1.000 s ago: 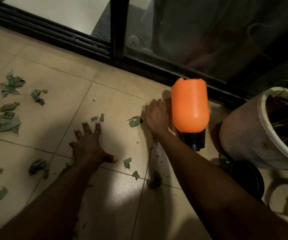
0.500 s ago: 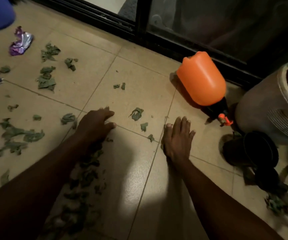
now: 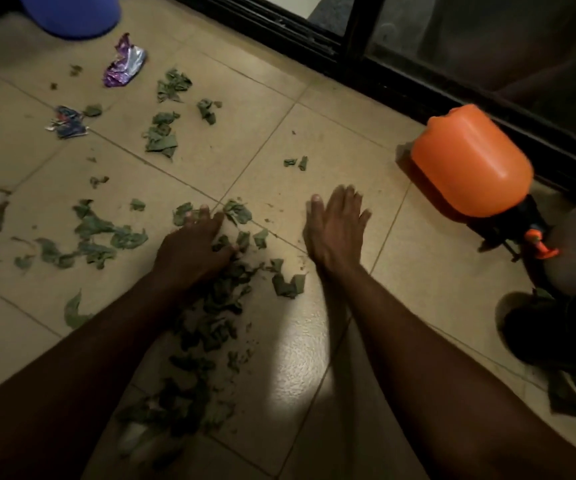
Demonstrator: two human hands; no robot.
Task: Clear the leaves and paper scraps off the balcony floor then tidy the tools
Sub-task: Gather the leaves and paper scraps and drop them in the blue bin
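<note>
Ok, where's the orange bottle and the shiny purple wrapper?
orange bottle (image 3: 470, 164): head view, middle of its orange body.
purple wrapper (image 3: 123, 62): head view, its crumpled middle.

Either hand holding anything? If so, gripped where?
Nothing held. Left hand rests open on the leaves; right hand lies flat on the floor.

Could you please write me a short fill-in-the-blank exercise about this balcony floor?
The spray bottle lying by the sliding door is ____.
The crumpled foil wrapper is ____ and silver.
The right hand lies flat on the tiles; the leaf pile is touched by the ____.
Missing: orange; purple; left hand.
</note>
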